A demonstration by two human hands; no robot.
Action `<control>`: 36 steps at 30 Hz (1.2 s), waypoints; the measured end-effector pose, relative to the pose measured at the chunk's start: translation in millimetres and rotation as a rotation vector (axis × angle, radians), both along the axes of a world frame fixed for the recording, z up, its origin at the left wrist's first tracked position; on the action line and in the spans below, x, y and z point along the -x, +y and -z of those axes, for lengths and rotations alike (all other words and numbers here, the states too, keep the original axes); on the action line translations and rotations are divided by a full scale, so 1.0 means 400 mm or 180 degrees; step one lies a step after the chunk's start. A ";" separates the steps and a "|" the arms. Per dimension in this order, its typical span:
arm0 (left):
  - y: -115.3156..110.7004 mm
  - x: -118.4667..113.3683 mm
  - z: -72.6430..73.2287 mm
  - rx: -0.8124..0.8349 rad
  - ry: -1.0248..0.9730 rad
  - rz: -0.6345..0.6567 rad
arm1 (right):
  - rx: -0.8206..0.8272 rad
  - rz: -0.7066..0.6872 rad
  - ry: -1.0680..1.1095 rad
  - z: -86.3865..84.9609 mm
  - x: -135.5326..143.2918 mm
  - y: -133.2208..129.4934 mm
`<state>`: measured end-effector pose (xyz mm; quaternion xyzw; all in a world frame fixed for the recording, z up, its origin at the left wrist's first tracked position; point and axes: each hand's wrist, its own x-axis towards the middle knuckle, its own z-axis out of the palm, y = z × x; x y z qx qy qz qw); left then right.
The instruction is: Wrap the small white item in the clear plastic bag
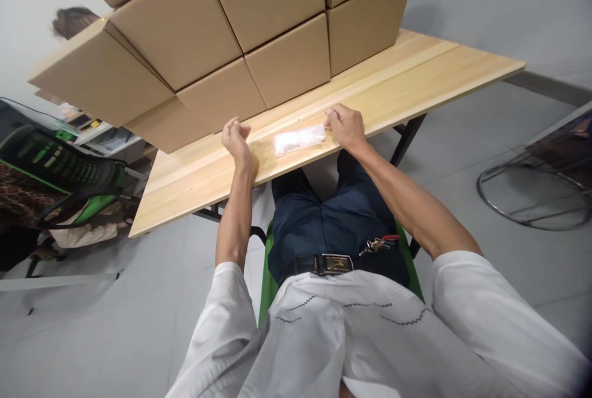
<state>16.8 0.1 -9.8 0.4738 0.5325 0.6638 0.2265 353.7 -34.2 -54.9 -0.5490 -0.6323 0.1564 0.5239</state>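
A small clear plastic packet (300, 139) with whitish contents lies on the wooden table near its front edge. Glare hides what is inside it. My right hand (346, 128) is at the packet's right end, with thumb and fingertips pinched on it. To the left of the packet, apart from it, my left hand (237, 142) is raised a little over the tabletop. Its fingers are curled in, and nothing shows in them.
Stacked cardboard boxes (287, 58) stand along the back of the wooden table (194, 185). At the left are a black and green office chair (60, 160) and part of another person's head (76, 20). A round metal frame (531, 197) stands on the floor at right.
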 end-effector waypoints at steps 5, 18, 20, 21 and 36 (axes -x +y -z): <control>-0.045 -0.024 0.011 -0.0148 0.0934 0.0380 | -0.0027 0.0016 -0.0070 -0.005 -0.001 -0.007; -0.033 -0.079 0.080 0.0244 0.3398 0.2079 | 0.0045 -0.0442 -0.0084 -0.031 -0.008 -0.020; -0.036 -0.082 0.077 0.0247 0.3389 0.2073 | 0.0069 -0.0664 0.0041 -0.048 -0.013 -0.032; -0.039 -0.085 0.075 0.0243 0.3369 0.2068 | 0.0093 -0.0780 0.0105 -0.055 -0.016 -0.038; -0.007 -0.079 0.087 0.0315 0.2656 0.1949 | 0.0182 -0.1106 0.1195 -0.022 -0.031 0.002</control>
